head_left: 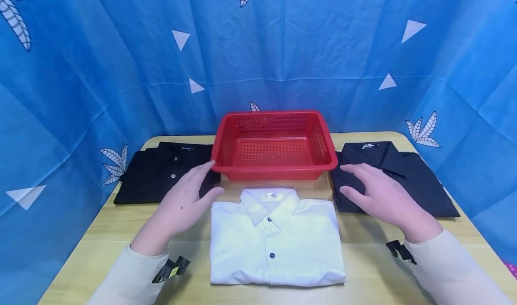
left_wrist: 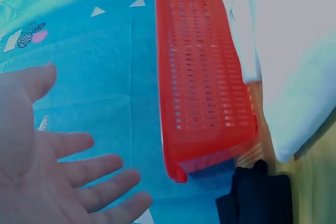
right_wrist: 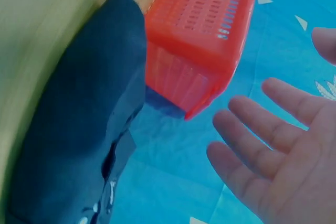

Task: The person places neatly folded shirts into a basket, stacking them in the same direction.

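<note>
Palm inward and fingers extended, my left hand hovers over the inner edge of a folded black shirt at the left. My right hand, also with straight fingers and holding nothing, is over a folded dark navy shirt at the right. Between them at the back stands a red plastic basket with perforated walls and nothing inside. In front of the basket lies a folded white shirt, collar toward the basket. Both wrist views show spread fingers beside the red basket.
A light wooden table carries everything. Blue patterned cloth hangs behind it and along both sides, close behind the basket. Small black devices are strapped at both wrists over pale sleeves.
</note>
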Demonstrator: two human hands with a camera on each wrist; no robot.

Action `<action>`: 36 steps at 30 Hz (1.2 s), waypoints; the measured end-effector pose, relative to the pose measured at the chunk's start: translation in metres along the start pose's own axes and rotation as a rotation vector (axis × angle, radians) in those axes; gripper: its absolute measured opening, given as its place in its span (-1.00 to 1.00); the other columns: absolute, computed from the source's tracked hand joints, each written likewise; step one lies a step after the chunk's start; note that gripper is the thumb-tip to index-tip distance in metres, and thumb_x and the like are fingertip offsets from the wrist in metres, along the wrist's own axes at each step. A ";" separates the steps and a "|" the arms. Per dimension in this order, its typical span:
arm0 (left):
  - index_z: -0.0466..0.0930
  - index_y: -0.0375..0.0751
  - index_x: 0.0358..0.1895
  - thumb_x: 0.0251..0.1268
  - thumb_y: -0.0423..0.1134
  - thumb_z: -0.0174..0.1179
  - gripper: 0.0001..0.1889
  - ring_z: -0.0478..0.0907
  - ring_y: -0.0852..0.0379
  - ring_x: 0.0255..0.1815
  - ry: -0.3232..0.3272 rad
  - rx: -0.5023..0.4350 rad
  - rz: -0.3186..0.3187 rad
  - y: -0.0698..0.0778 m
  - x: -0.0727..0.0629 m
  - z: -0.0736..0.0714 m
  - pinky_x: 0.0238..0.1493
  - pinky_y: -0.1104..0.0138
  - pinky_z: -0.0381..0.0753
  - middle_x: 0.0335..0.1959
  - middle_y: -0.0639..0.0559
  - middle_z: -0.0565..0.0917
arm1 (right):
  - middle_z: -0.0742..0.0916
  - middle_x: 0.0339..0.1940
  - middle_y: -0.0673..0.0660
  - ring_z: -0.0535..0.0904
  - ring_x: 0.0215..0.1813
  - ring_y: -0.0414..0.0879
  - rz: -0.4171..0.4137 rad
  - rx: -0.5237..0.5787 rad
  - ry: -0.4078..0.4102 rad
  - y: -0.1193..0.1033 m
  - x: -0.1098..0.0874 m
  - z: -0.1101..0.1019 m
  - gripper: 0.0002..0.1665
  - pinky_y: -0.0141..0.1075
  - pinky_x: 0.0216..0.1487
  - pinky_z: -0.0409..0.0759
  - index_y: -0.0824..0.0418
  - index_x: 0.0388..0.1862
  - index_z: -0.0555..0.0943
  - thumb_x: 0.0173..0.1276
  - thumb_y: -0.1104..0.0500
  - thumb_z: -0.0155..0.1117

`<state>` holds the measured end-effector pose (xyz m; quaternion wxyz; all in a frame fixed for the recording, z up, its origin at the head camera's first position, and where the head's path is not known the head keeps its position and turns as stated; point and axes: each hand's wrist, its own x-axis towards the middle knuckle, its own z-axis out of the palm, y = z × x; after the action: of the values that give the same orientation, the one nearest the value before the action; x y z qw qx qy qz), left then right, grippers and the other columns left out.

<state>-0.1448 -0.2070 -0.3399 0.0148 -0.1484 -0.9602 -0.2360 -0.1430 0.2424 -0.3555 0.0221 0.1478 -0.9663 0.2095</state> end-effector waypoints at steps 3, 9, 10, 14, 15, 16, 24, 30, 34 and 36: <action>0.09 -0.03 0.62 0.44 0.28 0.08 -0.18 0.41 -0.15 0.38 -0.023 -0.022 -0.019 0.000 -0.004 0.000 0.17 -0.23 0.52 0.47 -0.10 0.35 | 0.68 0.13 0.12 0.60 0.14 0.08 -0.003 0.071 -0.033 0.001 -0.001 0.003 -0.38 0.14 0.11 0.57 0.14 0.28 0.57 0.47 -0.24 0.21; 0.22 -0.06 0.55 0.46 0.26 0.08 -0.25 0.59 0.00 0.13 -0.075 -0.067 -0.060 0.000 -0.009 0.008 0.09 -0.05 0.63 0.23 -0.05 0.58 | 0.68 -0.35 -0.14 0.59 -0.30 -0.21 -0.002 0.148 -0.132 0.006 -0.009 0.012 -0.70 -0.22 -0.24 0.59 0.04 -0.05 0.68 0.47 -0.12 0.29; 0.23 -0.06 0.54 0.46 0.26 0.08 -0.26 0.60 0.03 0.10 -0.081 -0.071 -0.064 0.000 -0.010 0.010 0.08 -0.03 0.63 0.19 -0.03 0.60 | 0.66 -0.41 -0.15 0.56 -0.36 -0.22 -0.001 0.154 -0.152 0.006 -0.011 0.014 -0.74 -0.25 -0.29 0.56 0.03 -0.10 0.68 0.47 -0.11 0.29; 0.31 -0.09 0.48 0.47 0.23 0.09 -0.32 0.63 0.08 0.00 -0.095 -0.064 -0.063 -0.002 -0.014 0.013 0.03 0.04 0.64 0.07 0.02 0.66 | 0.54 -0.60 -0.14 0.46 -0.54 -0.21 0.001 0.187 -0.232 0.007 -0.017 0.020 -0.75 -0.31 -0.43 0.44 0.00 -0.23 0.68 0.47 -0.12 0.27; 0.34 -0.10 0.47 0.47 0.21 0.11 -0.33 0.63 0.08 -0.01 -0.095 -0.053 -0.064 -0.002 -0.014 0.014 0.02 0.04 0.64 0.04 0.03 0.67 | 0.53 -0.61 -0.14 0.45 -0.55 -0.21 0.000 0.194 -0.247 0.006 -0.017 0.021 -0.74 -0.32 -0.43 0.43 0.00 -0.26 0.67 0.47 -0.14 0.27; 0.36 -0.12 0.45 0.47 0.19 0.12 -0.35 0.64 0.07 -0.02 -0.095 -0.044 -0.063 -0.003 -0.013 0.014 0.01 0.04 0.64 0.02 0.03 0.67 | 0.52 -0.62 -0.14 0.45 -0.55 -0.22 -0.004 0.197 -0.255 0.006 -0.017 0.022 -0.72 -0.33 -0.43 0.43 0.00 -0.29 0.67 0.48 -0.15 0.26; 0.51 -0.20 0.28 0.46 0.14 0.15 -0.44 0.64 0.07 -0.20 -0.215 0.023 -0.157 -0.009 -0.006 0.016 -0.14 0.06 0.65 -0.17 0.05 0.70 | 0.47 -0.69 -0.13 0.41 -0.61 -0.19 0.033 0.210 -0.391 0.010 -0.014 0.032 -0.60 -0.33 -0.53 0.37 0.02 -0.49 0.59 0.47 -0.17 0.24; 0.56 -0.24 0.22 0.41 0.19 0.18 -0.41 0.54 0.14 -0.43 -0.311 0.108 -0.239 -0.014 -0.004 0.028 -0.30 0.15 0.59 -0.39 0.11 0.65 | 0.42 -0.75 -0.11 0.34 -0.67 -0.18 0.068 0.211 -0.448 0.013 -0.013 0.042 -0.49 -0.33 -0.59 0.29 0.04 -0.63 0.46 0.42 -0.20 0.27; 0.63 -0.19 -0.07 0.38 0.23 0.19 -0.50 0.51 0.12 -0.48 -0.347 0.154 -0.240 -0.018 -0.004 0.032 -0.37 0.17 0.56 -0.48 0.08 0.61 | 0.48 -0.75 -0.08 0.41 -0.66 -0.14 0.108 0.209 -0.479 0.014 -0.012 0.045 -0.50 -0.31 -0.58 0.34 0.06 -0.62 0.49 0.41 -0.21 0.27; 0.59 -0.13 -0.26 0.36 0.26 0.19 -0.53 0.48 0.10 -0.53 -0.369 0.167 -0.252 -0.020 -0.004 0.033 -0.44 0.20 0.48 -0.56 0.06 0.56 | 0.51 -0.73 -0.06 0.45 -0.65 -0.11 0.121 0.226 -0.501 0.014 -0.011 0.046 -0.50 -0.29 -0.56 0.37 0.08 -0.60 0.52 0.41 -0.21 0.28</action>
<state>-0.1452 -0.2104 -0.3790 -0.1786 -0.0662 -0.9738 -0.1246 -0.1354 0.2383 -0.4041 -0.2468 0.1387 -0.9192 0.2736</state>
